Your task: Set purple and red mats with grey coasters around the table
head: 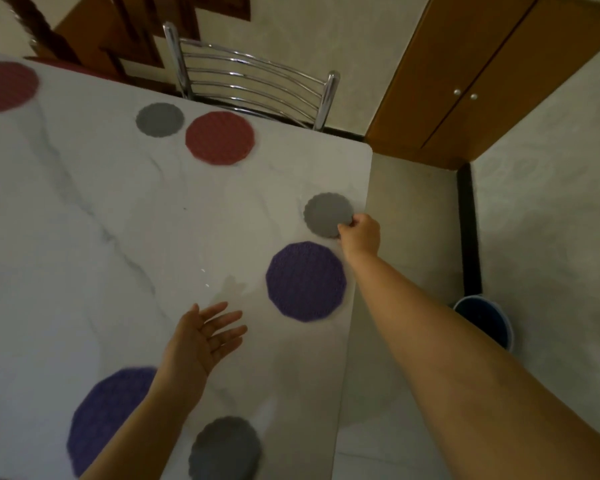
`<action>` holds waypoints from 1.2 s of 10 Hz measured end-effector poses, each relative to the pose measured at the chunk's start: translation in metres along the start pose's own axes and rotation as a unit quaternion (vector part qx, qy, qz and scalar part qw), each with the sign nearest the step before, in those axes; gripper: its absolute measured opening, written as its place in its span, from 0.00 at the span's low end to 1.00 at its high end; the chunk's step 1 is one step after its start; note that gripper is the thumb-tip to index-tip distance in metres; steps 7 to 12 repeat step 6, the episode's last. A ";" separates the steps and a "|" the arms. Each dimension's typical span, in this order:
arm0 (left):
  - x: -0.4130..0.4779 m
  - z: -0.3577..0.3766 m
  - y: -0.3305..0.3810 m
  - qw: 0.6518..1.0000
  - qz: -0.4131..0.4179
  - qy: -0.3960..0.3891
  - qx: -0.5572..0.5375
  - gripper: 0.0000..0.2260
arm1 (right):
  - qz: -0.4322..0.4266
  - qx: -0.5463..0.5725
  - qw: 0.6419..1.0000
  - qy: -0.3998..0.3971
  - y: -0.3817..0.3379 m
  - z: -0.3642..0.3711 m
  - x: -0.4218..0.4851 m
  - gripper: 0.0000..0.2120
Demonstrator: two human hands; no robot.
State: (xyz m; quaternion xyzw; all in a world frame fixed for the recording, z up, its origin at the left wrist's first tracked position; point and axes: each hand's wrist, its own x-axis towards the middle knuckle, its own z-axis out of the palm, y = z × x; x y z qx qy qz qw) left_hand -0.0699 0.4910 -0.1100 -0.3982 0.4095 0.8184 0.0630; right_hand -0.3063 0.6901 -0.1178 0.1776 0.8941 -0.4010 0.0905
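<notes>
- Four mats lie on the marble surface. The left red mat has no coaster in view, so I'd guess that one's next.
- Purple mat by the right edge is getting its grey coaster, just beyond it.
- Right hand fingers pinch the coaster's rim, so it probably just needs letting go. Left hand hovers with fingers spread, holding nothing.
- No readable writing or labels.
</notes>
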 end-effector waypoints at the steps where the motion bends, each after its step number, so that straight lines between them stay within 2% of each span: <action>1: -0.003 -0.005 0.002 1.000 0.003 -0.003 -0.015 0.20 | -0.007 -0.047 0.999 -0.008 0.002 -0.004 -0.005 0.05; 3: -0.010 -0.022 0.013 1.000 0.008 0.004 -0.030 0.19 | 0.008 0.051 0.999 0.006 0.000 0.003 -0.034 0.17; 5: -0.023 -0.046 0.027 0.999 0.027 0.014 -0.011 0.18 | -0.065 0.122 0.989 -0.057 -0.020 0.031 -0.115 0.09; 6: -0.028 -0.059 0.036 0.999 0.029 0.016 -0.017 0.17 | -0.097 0.139 0.984 -0.056 -0.034 0.048 -0.153 0.08; 12: -0.028 -0.059 0.036 0.999 0.029 0.016 -0.017 0.17 | -0.097 0.139 0.984 -0.056 -0.034 0.048 -0.153 0.08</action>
